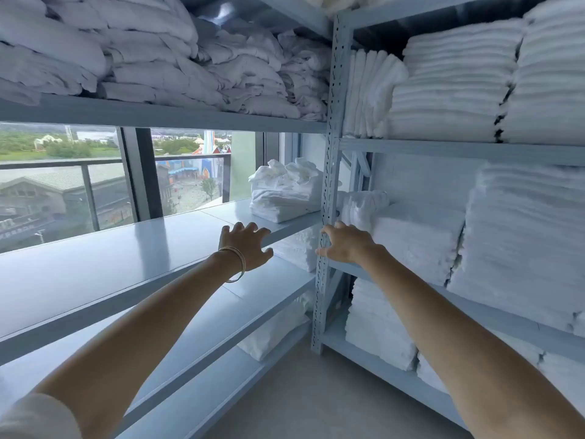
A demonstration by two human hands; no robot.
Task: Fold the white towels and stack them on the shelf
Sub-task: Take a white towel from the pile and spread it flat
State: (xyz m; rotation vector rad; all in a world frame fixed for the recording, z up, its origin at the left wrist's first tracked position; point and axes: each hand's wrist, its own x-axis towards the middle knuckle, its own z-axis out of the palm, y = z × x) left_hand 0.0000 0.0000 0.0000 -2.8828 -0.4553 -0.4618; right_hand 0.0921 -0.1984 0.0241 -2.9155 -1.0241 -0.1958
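Left hand, right hand spread, empty; folded towels beyond on shelf.

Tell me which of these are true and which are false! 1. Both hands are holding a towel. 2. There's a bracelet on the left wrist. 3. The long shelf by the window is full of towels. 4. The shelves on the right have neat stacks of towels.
1. False. The left hand and the right hand hold nothing; their fingers are spread, reaching toward the shelves.
2. True. Thin bangles circle the left wrist.
3. False. The long shelf is mostly bare, with one small pile of towels at its far end.
4. True. Folded towel stacks fill the right-hand shelves.
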